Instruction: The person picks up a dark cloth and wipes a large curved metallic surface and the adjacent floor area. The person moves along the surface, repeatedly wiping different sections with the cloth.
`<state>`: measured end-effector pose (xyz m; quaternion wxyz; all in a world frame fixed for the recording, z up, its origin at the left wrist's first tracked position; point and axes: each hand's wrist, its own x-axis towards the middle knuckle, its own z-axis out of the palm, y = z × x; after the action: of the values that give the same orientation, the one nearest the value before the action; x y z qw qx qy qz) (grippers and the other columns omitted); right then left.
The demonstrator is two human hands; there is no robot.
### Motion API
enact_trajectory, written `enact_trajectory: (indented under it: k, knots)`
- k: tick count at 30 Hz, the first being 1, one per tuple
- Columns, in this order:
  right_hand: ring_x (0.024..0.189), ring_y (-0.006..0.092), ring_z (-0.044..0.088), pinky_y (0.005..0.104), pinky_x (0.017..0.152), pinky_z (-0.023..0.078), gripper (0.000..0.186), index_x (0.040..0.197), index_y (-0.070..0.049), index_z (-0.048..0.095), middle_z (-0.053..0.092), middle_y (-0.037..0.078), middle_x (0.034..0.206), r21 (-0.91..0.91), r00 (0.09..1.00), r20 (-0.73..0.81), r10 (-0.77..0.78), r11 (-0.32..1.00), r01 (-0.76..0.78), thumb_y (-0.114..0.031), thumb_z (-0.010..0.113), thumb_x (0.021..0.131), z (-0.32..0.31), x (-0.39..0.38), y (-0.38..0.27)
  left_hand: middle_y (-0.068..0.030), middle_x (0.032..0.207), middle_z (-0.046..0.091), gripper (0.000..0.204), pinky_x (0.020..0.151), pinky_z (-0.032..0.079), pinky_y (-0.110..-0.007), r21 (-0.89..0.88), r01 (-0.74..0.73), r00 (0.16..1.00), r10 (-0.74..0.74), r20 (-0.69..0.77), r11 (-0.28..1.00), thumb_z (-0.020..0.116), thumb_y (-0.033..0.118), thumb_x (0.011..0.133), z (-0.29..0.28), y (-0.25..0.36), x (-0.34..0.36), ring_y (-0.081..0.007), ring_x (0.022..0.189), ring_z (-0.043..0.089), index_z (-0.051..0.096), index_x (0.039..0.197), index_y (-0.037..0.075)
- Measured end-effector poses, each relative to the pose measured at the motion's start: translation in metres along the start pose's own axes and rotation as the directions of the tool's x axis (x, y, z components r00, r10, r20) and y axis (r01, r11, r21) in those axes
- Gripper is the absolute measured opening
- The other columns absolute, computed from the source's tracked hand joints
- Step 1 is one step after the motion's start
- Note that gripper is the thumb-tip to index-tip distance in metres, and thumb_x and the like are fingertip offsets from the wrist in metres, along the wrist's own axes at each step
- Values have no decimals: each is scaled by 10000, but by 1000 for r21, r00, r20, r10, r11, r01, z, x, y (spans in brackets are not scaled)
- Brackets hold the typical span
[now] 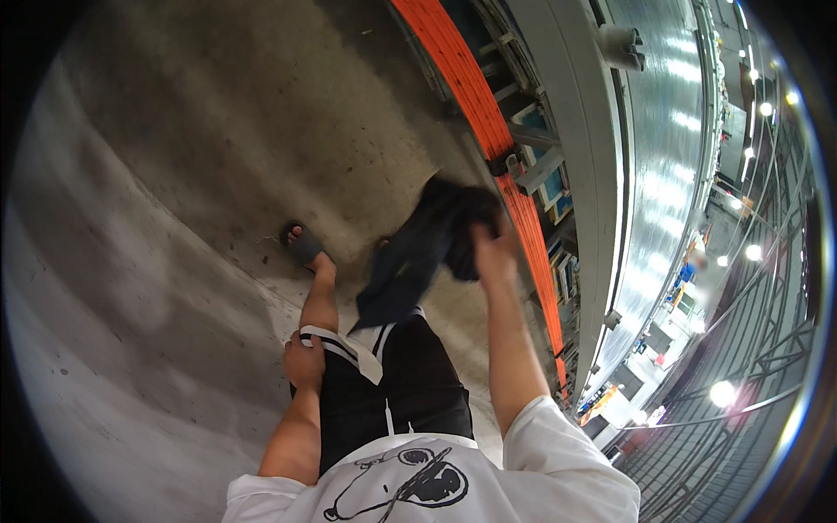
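My right hand [493,253] is closed around a bunched dark cloth [410,257], which looks like a garment. Blurred by motion, the cloth hangs down to the left in front of my legs, beside the orange beam. My left hand [304,363] is against the leg of my black shorts [427,375], at the striped white hem [330,343]. Its fingers are curled and partly hidden, so I cannot make out what they hold. A white flap [370,364] hangs between my legs.
To the right runs a long grey metal table [663,174] with a shiny top. Under it are an orange beam [462,83] and stacked flat frames [558,196]. My foot in a dark slide sandal [301,247] stands on the concrete floor [218,113]. A person [689,272] in blue is far off.
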<state>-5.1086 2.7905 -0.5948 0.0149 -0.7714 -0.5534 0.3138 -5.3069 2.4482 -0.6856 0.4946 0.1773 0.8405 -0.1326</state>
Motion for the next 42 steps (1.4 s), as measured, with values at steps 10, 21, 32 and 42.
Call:
enact_trajectory:
  k: [10,21,32,42]
  knots:
    - [1436,471,371,579,1205,249,710,1505,-64,446,415,290,1537,-205,955,-261,-144,974,91,-294,670,871,85,213,-87,-268,1255,661,584,994,502,-506,-16,-26,1000,26,8,1000,560,427,944,-16,15,23,-444,1152,637,609,1366,27]
    - [1417,389,452,514,1142,394,582,1519,-157,460,473,209,1532,-247,962,107,253,944,-220,-393,545,994,61,158,42,-288,1234,680,664,994,509,-484,-43,-92,993,95,73,995,593,445,951,-39,33,33,-447,1163,652,556,1399,-44]
    - [1306,296,555,445,1085,444,552,1437,-100,545,577,184,1415,503,633,515,-578,802,323,-286,617,923,147,120,-228,-321,1321,598,665,1068,454,-502,193,-322,941,337,-46,927,639,431,946,-147,72,54,-475,1249,568,528,1398,-44]
    - [1255,308,605,388,1097,446,402,1296,-73,675,645,135,1376,444,888,441,133,828,-344,-307,659,969,0,-18,-9,-315,1331,592,748,1077,463,-490,455,-390,906,422,33,801,615,497,947,-210,64,90,-457,1250,580,475,1419,-67]
